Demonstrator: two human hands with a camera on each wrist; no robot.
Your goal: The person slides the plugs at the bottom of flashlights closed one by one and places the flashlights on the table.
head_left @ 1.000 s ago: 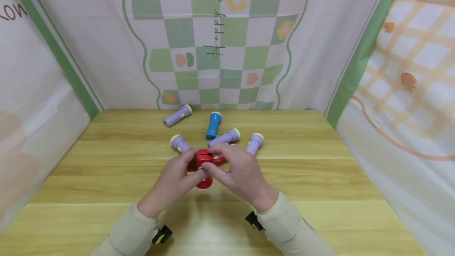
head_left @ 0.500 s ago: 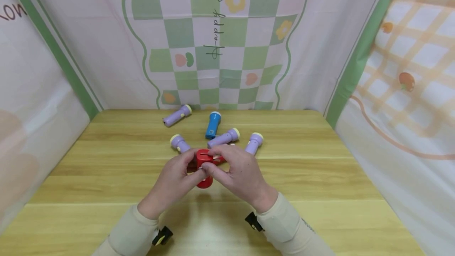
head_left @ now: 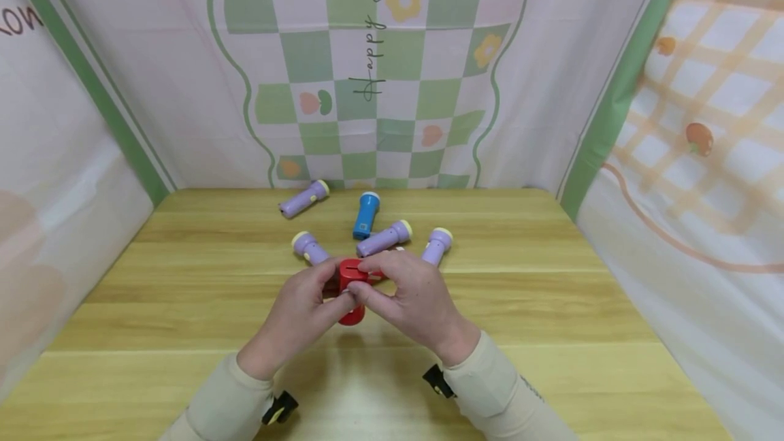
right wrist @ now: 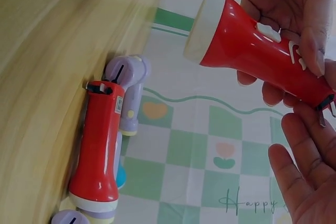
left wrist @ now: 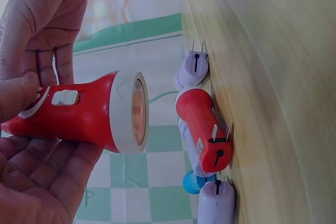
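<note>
My left hand point(head_left: 303, 301) and right hand point(head_left: 416, 295) together hold a red flashlight point(left wrist: 89, 111) above the table, upright with its white head down. In the left wrist view its white slide switch point(left wrist: 65, 97) shows. The left hand's fingers point(right wrist: 275, 93) wrap the body. The right hand has thumb and index finger at the tail end, which faces up in the head view; metal plug prongs point(right wrist: 328, 108) stick out there beside its fingers. Beyond the hands a second red flashlight point(right wrist: 100, 140) lies on the table, mostly hidden in the head view by the right hand.
Several purple flashlights, among them one at the back left point(head_left: 304, 199) and one at the right point(head_left: 437, 246), lie behind the hands. A blue flashlight point(head_left: 366, 215) lies among them. The wooden table point(head_left: 551, 305) ends at a printed cloth backdrop point(head_left: 361, 53).
The hands keep nearly the same grip on the red flashlight. The whole head view shifts very slightly; the flashlights on the table stay in place.
</note>
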